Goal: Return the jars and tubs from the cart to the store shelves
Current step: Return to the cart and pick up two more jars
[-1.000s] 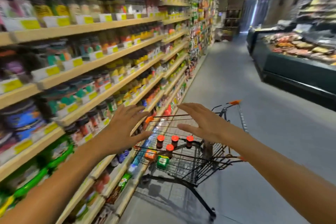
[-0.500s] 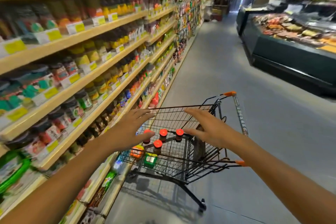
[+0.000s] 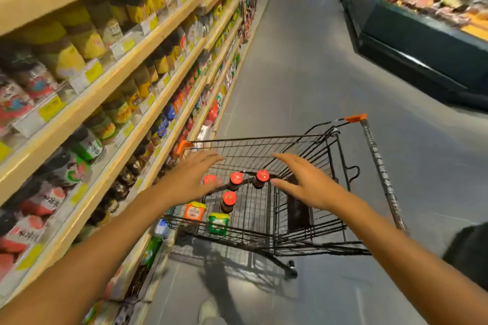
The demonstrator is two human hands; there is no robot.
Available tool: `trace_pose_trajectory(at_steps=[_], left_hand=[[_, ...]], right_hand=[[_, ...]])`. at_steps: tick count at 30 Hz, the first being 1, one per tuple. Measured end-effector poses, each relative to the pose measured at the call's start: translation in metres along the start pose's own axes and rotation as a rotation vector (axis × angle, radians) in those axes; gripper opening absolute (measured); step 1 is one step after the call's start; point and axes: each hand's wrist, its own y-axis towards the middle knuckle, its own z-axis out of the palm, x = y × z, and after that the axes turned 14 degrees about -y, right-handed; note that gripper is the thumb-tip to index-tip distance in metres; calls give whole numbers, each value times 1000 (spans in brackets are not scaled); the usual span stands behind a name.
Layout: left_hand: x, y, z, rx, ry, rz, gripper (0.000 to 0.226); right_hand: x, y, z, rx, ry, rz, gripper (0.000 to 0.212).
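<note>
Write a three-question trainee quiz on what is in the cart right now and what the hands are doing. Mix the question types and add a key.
1. Count: how many red-capped bottles stand in the cart?
2. True or false: the left hand and right hand each hold a jar.
3. Multiple choice: the green tub lies
A. beside the orange tub, on the cart's floor
B. on a store shelf
C. in the right hand

Key:
1. Four.
2. False; both hands are open and empty above the basket.
3. A.
</note>
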Motion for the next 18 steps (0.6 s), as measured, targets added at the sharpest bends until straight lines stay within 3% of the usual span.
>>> trace_pose_trajectory(at_steps=[8,18], left_hand=[[53,80,52,131,-93,-73,64],[106,172,121,159,-187,-225,61]], right_hand=[[-68,64,60,93,94,85,72],[-163,151,152,216,279,143,74]])
